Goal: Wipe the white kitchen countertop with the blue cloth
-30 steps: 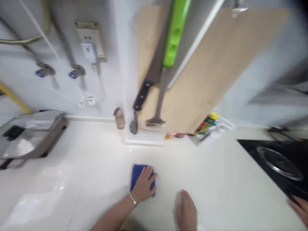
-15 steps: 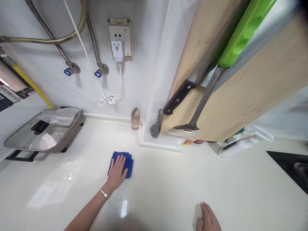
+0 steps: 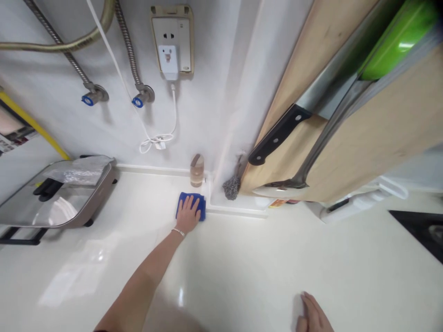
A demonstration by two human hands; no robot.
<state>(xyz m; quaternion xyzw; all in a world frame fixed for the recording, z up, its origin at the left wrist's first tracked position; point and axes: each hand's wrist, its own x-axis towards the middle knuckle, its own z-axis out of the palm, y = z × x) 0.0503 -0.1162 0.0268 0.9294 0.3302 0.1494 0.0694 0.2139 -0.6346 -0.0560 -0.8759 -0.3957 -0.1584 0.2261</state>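
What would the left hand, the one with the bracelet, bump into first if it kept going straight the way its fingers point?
Probably the small tan bottle at the foot of the wall, just past the blue cloth under the left hand. Depth is hard to judge, so it might instead pass beside it and meet the white skirting strip.

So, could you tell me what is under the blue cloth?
The blue cloth lies on the glossy white countertop, pressed by the left hand; anything directly beneath it is covered and cannot be seen.

The right hand (image 3: pixel 311 316) is cut off by the bottom edge, and the green handle (image 3: pixel 398 41) blurs out past the top right corner.
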